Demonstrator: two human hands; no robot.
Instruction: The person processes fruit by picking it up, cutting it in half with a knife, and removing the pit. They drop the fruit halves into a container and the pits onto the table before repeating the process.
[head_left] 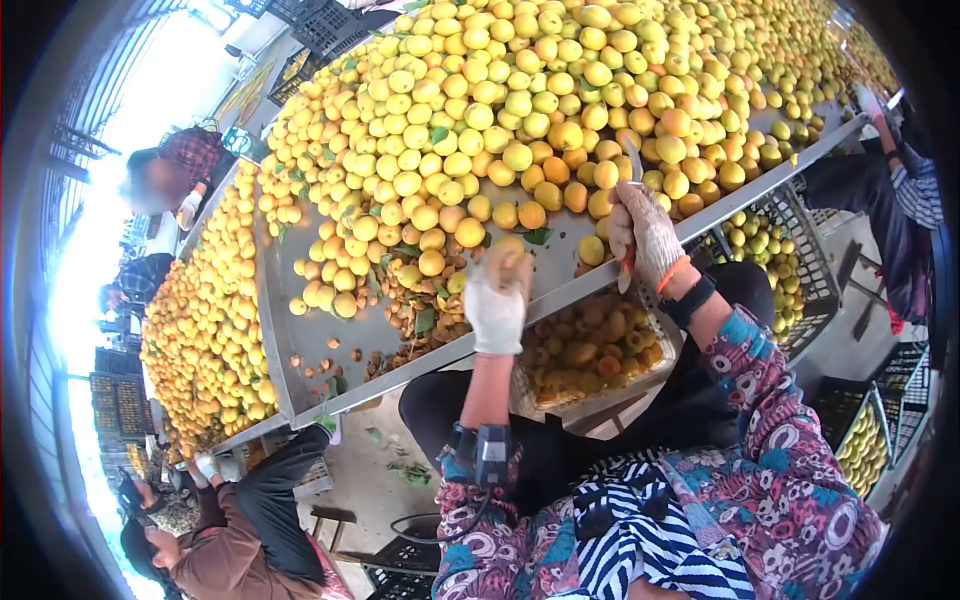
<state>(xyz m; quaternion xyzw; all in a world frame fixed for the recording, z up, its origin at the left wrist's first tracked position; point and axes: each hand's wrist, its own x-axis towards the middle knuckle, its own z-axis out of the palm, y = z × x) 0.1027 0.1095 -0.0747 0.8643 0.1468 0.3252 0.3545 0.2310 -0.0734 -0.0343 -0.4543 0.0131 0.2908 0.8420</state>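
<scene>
On the metal table (285, 350): apricots (480, 110) heaped, knife (635, 164) blade-up.
R hand (647, 232) clamped on knife; L hand (497, 302) blurred by heap's foot, grip: can't tell. We judge cut risk if L meets blade, roll-off if heap base is disturbed. Near rim (568, 293) limits us; bare metal (562, 250) btwn hands gives some room; crate (668, 347) of cut apricots (590, 350) sits below.

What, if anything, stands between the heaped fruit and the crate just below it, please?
The metal table edge runs between the fruit and the crate, so a piece would probably have to pass over it. The left hand and right hand are both near that edge; I see no other obstacle.
</scene>
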